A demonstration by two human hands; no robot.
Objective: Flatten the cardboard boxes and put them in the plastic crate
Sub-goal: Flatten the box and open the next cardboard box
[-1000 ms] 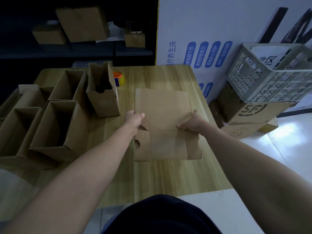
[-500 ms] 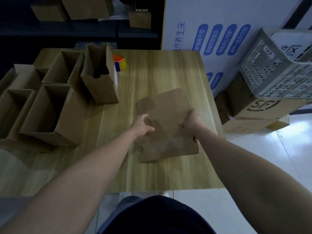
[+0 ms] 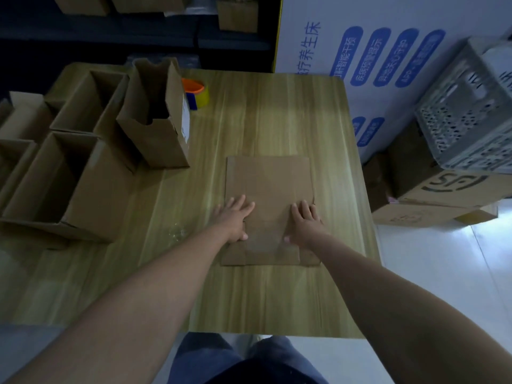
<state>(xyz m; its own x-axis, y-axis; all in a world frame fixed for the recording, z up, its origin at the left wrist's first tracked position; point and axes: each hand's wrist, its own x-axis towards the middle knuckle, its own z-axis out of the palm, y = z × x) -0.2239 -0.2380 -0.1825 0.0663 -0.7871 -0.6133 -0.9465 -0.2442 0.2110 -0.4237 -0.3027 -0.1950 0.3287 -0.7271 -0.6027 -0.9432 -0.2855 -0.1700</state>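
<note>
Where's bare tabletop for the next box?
Free: far patch of table between tape roll and flattened box; near strip between flattened box and front edge. Crowded: left side, open boxes.

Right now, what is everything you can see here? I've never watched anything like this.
flattened box: one, brown, lying on the table's near middle
open boxes: at least four, brown, table's left side
roll of tape: one, orange and yellow, behind the tallest open box
table: one, pale wood, centre
plastic crate: one, grey, right, on the printed boxes
printed boxes: at least two, brown, floor at right
panel: one, white with blue lettering, back right
shelf boxes: several, brown, dark shelf at back
left hand: fingers straight, on the flattened box's left edge
right hand: fingers straight, on its right side
</note>
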